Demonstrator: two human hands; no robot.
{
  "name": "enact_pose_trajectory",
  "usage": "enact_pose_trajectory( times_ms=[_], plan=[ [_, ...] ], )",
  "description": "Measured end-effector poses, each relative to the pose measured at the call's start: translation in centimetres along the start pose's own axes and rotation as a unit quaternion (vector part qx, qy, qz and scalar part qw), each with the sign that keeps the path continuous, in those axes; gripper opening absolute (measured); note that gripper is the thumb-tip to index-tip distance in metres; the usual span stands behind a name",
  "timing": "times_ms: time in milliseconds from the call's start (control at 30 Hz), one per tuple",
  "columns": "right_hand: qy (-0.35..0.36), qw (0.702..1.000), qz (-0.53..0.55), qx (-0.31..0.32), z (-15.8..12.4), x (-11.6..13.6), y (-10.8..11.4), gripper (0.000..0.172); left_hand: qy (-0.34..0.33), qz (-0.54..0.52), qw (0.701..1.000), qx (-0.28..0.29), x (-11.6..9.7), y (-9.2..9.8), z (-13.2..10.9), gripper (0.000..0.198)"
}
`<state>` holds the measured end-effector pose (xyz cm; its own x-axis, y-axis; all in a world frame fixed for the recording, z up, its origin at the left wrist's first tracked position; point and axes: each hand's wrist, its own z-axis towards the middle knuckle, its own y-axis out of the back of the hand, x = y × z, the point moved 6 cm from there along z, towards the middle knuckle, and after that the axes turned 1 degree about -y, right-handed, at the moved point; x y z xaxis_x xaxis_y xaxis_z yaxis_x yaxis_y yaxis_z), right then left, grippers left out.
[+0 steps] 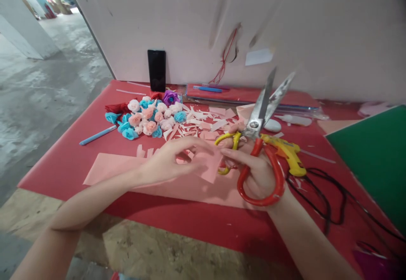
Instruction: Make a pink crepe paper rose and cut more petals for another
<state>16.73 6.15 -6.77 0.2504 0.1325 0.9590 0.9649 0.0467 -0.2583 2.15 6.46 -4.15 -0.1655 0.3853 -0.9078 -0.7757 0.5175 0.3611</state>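
Observation:
My left hand [173,159] has its fingers curled around one side of a small piece of pink paper [209,168]. The thumb and fingertip of my right hand [258,170] meet the paper's other edge. Hooked over that same right hand is a pair of scissors [254,124] with one red and one yellow handle, its blades pointing up and slightly parted. Beneath both hands a long strip of pink paper [111,168] lies on the red tabletop [60,161]. Pink paper scraps [203,121] are scattered just behind them.
Paper roses [147,117] in pink, blue, red and purple are heaped at the back left. A blue stick [97,135] lies nearby. A phone [157,70] leans on the white panel. On the right are a yellow glue gun [293,157], its black cord [330,187] and a green board [377,157].

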Motion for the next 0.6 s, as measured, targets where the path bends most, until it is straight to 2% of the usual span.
enact_pose_trajectory(
  times_ms=[100,267,367,500,600],
  plan=[
    [0.015,1.000,-0.015,0.009,-0.2,-0.2,0.0,0.014,0.022,-0.010,0.999,0.035,0.2,-0.8,0.1,0.017],
    [0.033,0.999,-0.038,0.011,-0.3,-0.7,0.3,0.016,0.057,-0.016,0.998,0.032,0.7,-1.0,0.2,0.029],
    [0.039,0.999,-0.019,0.008,-0.3,-0.9,0.5,0.025,0.077,-0.027,0.996,0.032,1.1,-1.2,0.2,0.034],
    [0.039,0.999,-0.030,0.007,-0.2,-0.7,0.2,0.028,0.074,-0.029,0.997,0.017,1.5,-1.3,0.2,0.034],
    [0.057,0.998,-0.038,-0.008,-0.2,-0.2,-0.1,0.024,0.048,-0.038,0.998,-0.024,1.5,-1.0,0.1,0.032]
  ],
)
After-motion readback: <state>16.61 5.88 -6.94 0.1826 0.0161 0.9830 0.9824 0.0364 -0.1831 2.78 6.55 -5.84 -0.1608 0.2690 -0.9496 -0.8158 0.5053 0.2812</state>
